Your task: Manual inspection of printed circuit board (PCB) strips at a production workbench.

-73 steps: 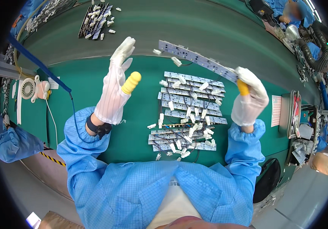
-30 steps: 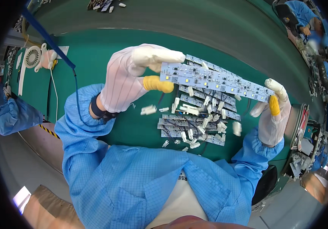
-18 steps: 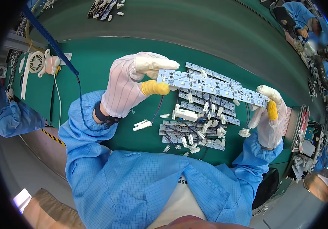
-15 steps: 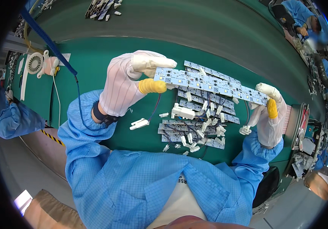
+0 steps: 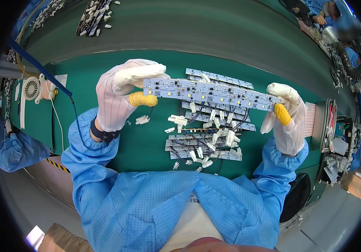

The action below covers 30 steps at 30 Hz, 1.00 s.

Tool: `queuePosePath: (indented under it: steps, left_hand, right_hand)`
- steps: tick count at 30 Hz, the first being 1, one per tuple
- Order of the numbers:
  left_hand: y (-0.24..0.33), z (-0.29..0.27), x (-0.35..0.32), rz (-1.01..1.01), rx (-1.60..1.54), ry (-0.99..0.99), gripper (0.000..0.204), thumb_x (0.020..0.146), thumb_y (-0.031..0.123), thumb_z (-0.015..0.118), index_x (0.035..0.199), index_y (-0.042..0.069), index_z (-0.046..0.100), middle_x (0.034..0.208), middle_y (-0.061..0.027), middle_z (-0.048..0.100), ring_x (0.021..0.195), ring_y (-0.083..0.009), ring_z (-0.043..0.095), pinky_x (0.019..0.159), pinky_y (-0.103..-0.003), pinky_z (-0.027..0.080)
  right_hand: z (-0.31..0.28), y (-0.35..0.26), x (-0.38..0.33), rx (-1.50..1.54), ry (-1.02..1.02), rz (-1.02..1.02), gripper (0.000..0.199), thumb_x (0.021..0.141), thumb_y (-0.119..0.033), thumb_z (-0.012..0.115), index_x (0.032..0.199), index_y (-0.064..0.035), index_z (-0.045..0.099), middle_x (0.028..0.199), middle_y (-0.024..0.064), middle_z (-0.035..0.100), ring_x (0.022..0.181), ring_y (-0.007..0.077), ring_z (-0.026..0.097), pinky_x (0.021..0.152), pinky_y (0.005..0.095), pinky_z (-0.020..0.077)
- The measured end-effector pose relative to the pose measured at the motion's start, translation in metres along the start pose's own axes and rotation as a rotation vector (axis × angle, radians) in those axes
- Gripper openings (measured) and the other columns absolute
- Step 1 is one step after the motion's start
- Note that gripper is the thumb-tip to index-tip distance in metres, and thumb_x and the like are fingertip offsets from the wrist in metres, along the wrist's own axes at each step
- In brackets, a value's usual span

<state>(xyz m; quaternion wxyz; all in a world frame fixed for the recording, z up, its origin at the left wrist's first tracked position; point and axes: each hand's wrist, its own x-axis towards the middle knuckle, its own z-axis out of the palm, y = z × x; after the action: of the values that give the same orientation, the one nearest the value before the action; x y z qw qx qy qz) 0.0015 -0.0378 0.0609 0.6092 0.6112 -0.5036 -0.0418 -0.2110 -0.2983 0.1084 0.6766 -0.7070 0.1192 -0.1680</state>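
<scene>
I'm holding a long white LED strip board (image 5: 212, 93) up off the mat, stretched level between both hands, LED face turned up toward the camera so the parts along it are showing. My left hand (image 5: 119, 94) is pinching the left end, yellow-capped thumb (image 5: 143, 99) under the edge and gloved fingers folded over the top; it is closed on the board. My right hand (image 5: 287, 115) is doing the same at the right end, yellow thumb tip (image 5: 282, 114) pressed beneath and fingers curled over, closed on it too. Gripping only by the ends is keeping fingers off the components.

Just below the board, between my hands, a pile of more strip boards (image 5: 207, 134) is lying on the green mat (image 5: 105, 71) with loose white connectors (image 5: 178, 119) and thin wires scattered over it. Well left of my left hand, a small white fan (image 5: 32, 87) is sitting by a blue cable (image 5: 42, 71). Far beyond, more boards (image 5: 92, 14) are lying on the belt.
</scene>
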Motion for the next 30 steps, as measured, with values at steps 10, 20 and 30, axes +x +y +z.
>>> queuePosePath:
  steps: [10,20,30]
  left_hand:
    - [0.005,-0.003,0.005,-0.028,0.299,0.006,0.041,0.074,0.036,0.073,0.098,0.003,0.07,0.096,-0.0122,0.069,0.086,-0.0238,0.067,0.075,-0.029,0.051]
    - [-0.002,-0.004,0.001,-0.083,0.045,0.011,0.035,0.078,0.014,0.071,0.106,-0.006,0.064,0.095,-0.0154,0.067,0.091,-0.0237,0.063,0.078,-0.032,0.051]
    - [-0.01,-0.003,-0.004,-0.07,0.118,0.052,0.042,0.082,0.025,0.07,0.11,-0.004,0.063,0.1,-0.0157,0.067,0.088,-0.0195,0.065,0.08,-0.028,0.05]
  right_hand:
    - [-0.006,0.004,-0.002,0.024,-0.067,-0.006,0.051,0.087,-0.034,0.065,0.118,0.0046,0.052,0.08,0.0162,0.064,0.045,0.0141,0.059,0.044,0.0188,0.0447]
    - [0.003,-0.011,-0.006,0.022,-0.06,0.069,0.043,0.084,-0.02,0.067,0.116,0.005,0.053,0.087,0.0145,0.065,0.049,0.015,0.061,0.042,0.0206,0.0475]
    - [0.0,-0.013,-0.01,0.065,-0.104,0.04,0.04,0.085,-0.016,0.065,0.116,0.0064,0.053,0.093,0.0178,0.066,0.056,0.0163,0.065,0.046,0.0224,0.0517]
